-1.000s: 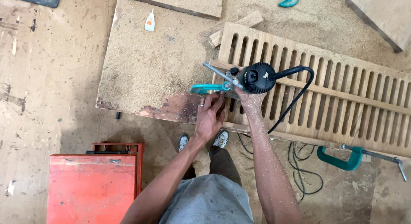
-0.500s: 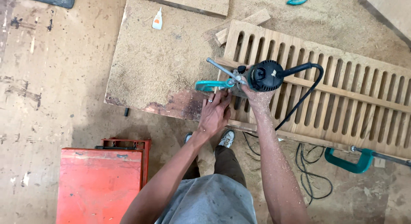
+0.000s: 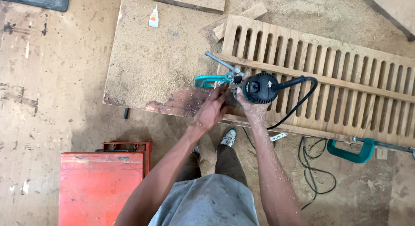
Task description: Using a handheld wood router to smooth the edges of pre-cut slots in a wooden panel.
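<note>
Right at the near edge of the slatted panel [image 3: 328, 74], the right hand [image 3: 250, 107] grips the router [image 3: 260, 87]; left hand [image 3: 212, 109], fingers loosely spread, rests just left of it

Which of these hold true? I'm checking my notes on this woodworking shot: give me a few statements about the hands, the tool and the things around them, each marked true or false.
1. The right hand grips the black round-bodied power tool on the slatted wooden panel. True.
2. The left hand rests on the red metal box. False: it is at the panel's near edge, beside the teal clamp.
3. A small white glue bottle lies on the sawdust-covered board. True.
4. The tool's black cord runs off to the person's left. False: it loops right and down to the floor.
5. A second teal clamp grips the panel's near edge at the right. True.
</note>
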